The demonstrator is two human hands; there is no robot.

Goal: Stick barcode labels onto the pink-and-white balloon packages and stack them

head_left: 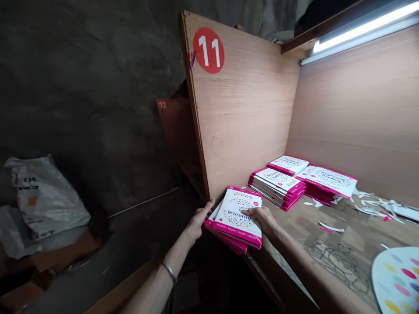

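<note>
A small stack of white and pink balloon packs [240,218], printed "prima", is at the table's front left corner, with its lower packs fanned out askew. My left hand [197,221] grips the stack's left edge, its fingers partly hidden by the packs. From the right, my right hand [264,221] holds the stack with the thumb on the top pack's face and the other fingers out of sight beneath. Beyond the hands, a neat pile of the same packs [278,185] stands on the table, with more piles [334,181] behind and to its right.
A wooden partition [242,113] marked 11 rises at the left of the table [301,226]. Paper scraps [373,205] and tangled string [340,261] lie on the tabletop. A dotted round piece [399,279] is at right; a white sack [52,200] sits at far left.
</note>
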